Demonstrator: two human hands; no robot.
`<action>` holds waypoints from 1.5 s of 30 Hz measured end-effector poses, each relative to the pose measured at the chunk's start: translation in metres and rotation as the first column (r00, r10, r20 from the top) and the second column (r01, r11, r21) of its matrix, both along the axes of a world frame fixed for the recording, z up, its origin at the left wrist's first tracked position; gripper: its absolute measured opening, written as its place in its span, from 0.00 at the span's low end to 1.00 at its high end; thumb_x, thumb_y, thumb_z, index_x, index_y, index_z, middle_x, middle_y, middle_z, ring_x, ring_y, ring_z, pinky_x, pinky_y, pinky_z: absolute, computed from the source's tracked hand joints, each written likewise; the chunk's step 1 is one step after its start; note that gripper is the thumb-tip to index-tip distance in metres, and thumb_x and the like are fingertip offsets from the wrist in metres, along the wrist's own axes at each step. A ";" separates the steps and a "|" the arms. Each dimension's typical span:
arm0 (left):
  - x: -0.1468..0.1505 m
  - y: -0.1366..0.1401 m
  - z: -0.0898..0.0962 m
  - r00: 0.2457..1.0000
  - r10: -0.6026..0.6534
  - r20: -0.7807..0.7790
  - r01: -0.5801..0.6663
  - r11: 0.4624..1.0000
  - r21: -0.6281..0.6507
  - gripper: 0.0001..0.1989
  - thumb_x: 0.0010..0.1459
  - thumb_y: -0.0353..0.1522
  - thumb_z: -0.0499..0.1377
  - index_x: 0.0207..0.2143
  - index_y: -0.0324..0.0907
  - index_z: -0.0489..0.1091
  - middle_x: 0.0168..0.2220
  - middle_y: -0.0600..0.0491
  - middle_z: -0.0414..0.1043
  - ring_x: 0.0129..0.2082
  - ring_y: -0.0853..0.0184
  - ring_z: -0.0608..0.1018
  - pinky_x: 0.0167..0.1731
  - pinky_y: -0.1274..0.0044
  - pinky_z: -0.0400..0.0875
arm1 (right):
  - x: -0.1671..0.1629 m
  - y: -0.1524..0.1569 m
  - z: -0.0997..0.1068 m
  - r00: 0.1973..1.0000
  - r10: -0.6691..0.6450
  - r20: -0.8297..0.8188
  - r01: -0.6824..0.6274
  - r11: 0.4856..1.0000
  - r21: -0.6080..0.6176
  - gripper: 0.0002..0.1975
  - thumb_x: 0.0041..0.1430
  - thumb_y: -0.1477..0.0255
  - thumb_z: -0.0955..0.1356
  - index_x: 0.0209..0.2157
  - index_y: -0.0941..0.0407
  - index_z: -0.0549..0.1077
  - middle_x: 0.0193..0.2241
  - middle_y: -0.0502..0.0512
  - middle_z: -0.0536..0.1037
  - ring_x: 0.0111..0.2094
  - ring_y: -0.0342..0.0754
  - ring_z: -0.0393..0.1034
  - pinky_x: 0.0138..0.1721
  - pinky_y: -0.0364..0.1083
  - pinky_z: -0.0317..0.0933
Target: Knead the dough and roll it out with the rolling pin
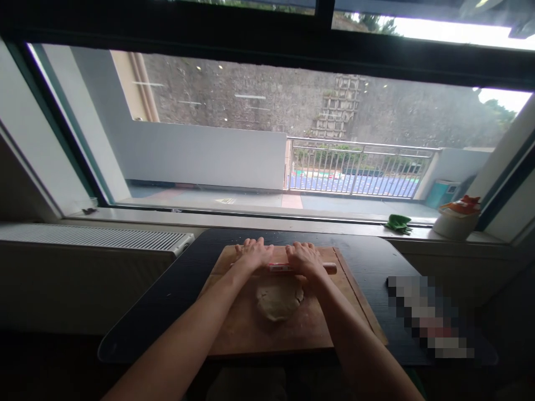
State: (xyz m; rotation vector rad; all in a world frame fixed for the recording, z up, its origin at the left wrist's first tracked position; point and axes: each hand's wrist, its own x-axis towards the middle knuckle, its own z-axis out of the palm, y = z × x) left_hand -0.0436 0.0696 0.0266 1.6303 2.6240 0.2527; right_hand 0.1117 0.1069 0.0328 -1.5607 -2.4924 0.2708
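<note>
A wooden rolling pin (pixel 330 268) lies crosswise on a wooden board (pixel 238 334), a red and white label around its middle. Toward the pin's left end rests my left hand (pixel 254 254), fingers bent over it, hiding most of that end. My right hand (pixel 306 258) bears on the pin right of the label, its fingers also curved over the far side. On the near side of the pin sits a flattened round of dough (pixel 279 302), with cracks at its right edge. Both forearms reach in from below, and neither hand touches the dough.
The board stands on a dark table (pixel 167 312) below a wide window. A pixelated object (pixel 430 317) lies at the table's right. On the sill are a green crumpled item (pixel 398 224) and a pale pot (pixel 455 223). A white radiator (pixel 96 239) stands at left.
</note>
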 end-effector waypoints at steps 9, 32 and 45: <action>0.010 -0.026 -0.006 0.990 -0.119 -0.082 0.127 0.987 0.100 0.25 0.60 0.42 0.40 0.55 0.44 0.60 0.58 0.47 0.61 0.60 0.55 0.56 0.57 0.55 0.46 | 0.013 -0.035 -0.015 0.992 0.013 -0.128 0.014 0.979 0.204 0.25 0.63 0.58 0.53 0.55 0.54 0.63 0.61 0.60 0.53 0.62 0.55 0.42 0.57 0.55 0.41; 0.013 -0.005 -0.006 0.970 -0.244 -0.007 0.244 0.970 -0.006 0.26 0.59 0.41 0.42 0.59 0.46 0.56 0.62 0.49 0.53 0.63 0.56 0.49 0.58 0.54 0.40 | 0.036 -0.066 -0.012 0.991 0.088 -0.097 -0.067 0.977 0.203 0.23 0.64 0.61 0.51 0.47 0.55 0.69 0.60 0.59 0.55 0.64 0.56 0.33 0.54 0.55 0.50; 0.033 0.000 0.003 0.958 -0.288 -0.009 0.287 0.957 -0.048 0.22 0.61 0.39 0.43 0.53 0.40 0.62 0.56 0.44 0.62 0.57 0.54 0.61 0.54 0.56 0.53 | 0.062 -0.050 -0.007 0.991 -0.004 -0.134 0.017 0.995 0.095 0.21 0.63 0.64 0.53 0.51 0.55 0.66 0.59 0.61 0.57 0.62 0.57 0.41 0.56 0.60 0.44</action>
